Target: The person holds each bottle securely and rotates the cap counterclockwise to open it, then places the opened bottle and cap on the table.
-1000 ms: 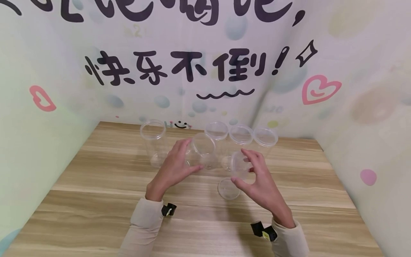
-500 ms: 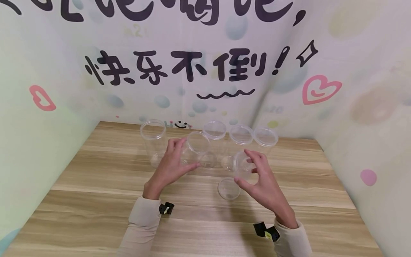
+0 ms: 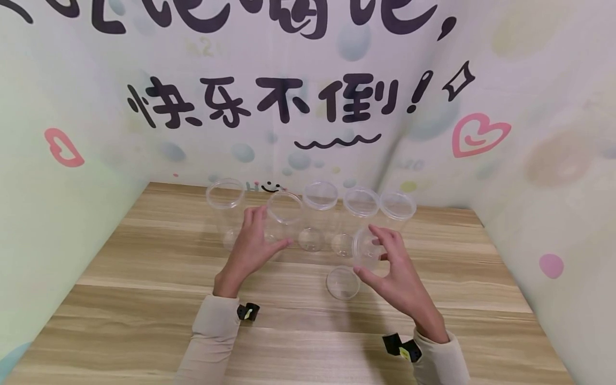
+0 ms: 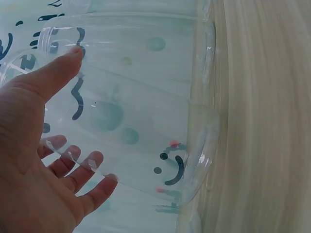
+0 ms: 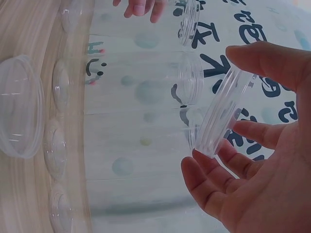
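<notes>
The left grip (image 3: 250,243), spread round a jar (image 3: 285,218), has shifted it toward the surface's (image 3: 457,278) far-left corner, likely evening the spacing; the right grip (image 3: 397,272) pinches a lid (image 5: 221,116).

Free tabletop (image 3: 298,339) between the forearms (image 3: 212,331), short of 1 flat lid (image 3: 343,282) and 5 clear jars (image 3: 316,218) behind.

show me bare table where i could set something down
Bare tabletop lies left of the left sleeve, right of the right sleeve, and between the sleeves, nearer the person than the flat clear lid. The back is crowded: five clear plastic jars in a row, left hand gripping one, right hand holding another lid in front.
</notes>
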Action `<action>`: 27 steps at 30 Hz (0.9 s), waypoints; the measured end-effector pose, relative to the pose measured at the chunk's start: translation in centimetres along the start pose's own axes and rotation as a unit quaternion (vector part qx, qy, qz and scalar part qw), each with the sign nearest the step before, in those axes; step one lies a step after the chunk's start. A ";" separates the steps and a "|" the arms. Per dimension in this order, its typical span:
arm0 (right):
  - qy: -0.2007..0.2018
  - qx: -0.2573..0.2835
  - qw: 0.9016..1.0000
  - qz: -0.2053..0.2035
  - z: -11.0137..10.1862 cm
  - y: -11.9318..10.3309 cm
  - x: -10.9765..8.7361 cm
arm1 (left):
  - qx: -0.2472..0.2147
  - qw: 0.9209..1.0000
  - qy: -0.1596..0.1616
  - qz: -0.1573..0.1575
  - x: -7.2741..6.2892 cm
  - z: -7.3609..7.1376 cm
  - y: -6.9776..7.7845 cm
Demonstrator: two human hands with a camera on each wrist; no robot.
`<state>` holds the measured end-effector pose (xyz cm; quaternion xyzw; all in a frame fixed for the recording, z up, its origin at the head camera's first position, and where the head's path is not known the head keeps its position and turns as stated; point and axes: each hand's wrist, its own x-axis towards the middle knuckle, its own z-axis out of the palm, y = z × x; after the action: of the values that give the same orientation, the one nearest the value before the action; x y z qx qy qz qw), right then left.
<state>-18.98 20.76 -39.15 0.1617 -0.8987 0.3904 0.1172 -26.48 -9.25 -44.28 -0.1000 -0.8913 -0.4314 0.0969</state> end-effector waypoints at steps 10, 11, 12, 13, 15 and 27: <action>0.002 -0.007 1.000 -0.002 -0.1 0.4 -0.1 | -0.004 0.999 0.045 -0.022 0.2 -0.4 -0.6; 0.003 -0.008 1.000 -0.001 -0.1 0.4 -0.2 | -0.007 0.999 0.048 -0.023 0.2 -0.4 -0.6; 0.003 -0.008 1.000 -0.002 -0.1 0.5 -0.2 | -0.011 0.998 0.051 -0.024 0.3 -0.5 -0.7; 0.003 -0.009 1.000 -0.002 -0.2 0.6 -0.2 | -0.014 0.998 0.052 -0.026 0.2 -0.5 -0.8; 0.003 -0.012 1.000 -0.002 -0.2 0.7 -0.2 | -0.018 0.998 0.054 -0.032 0.2 -0.5 -0.9; 0.002 -0.014 1.000 0.002 -0.1 1.5 -0.2 | -0.017 0.997 0.064 -0.040 0.1 -0.6 -1.1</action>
<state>-19.30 21.84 -40.10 0.1574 -0.9042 0.3784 0.1205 -26.83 -10.36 -44.67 -0.0380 -0.8792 -0.4554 0.1346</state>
